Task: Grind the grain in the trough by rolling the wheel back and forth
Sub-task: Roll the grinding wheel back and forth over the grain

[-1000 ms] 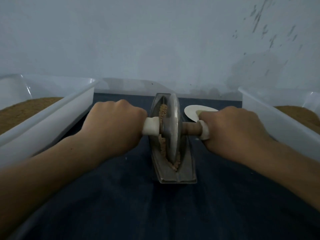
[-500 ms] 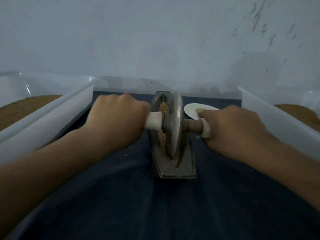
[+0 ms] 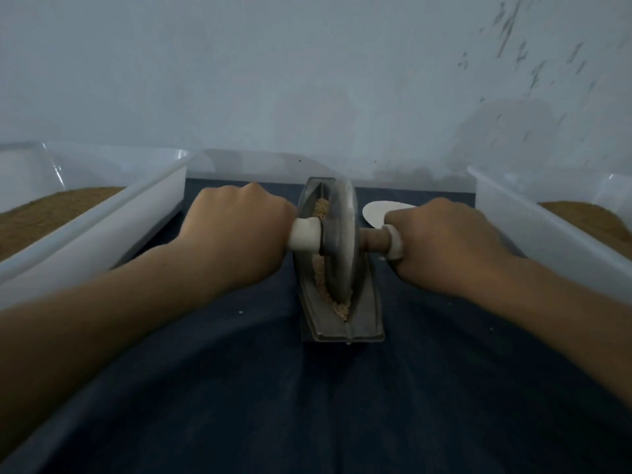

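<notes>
Trough (image 3: 363,302) long axis front-to-back; wheel (image 3: 339,241) upright, axle crosswise.

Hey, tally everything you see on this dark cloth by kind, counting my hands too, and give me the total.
1 wheel
1 trough
2 hands: left hand, right hand
2 plastic bins: left bin, right bin
1 white disc
Total: 7
</notes>
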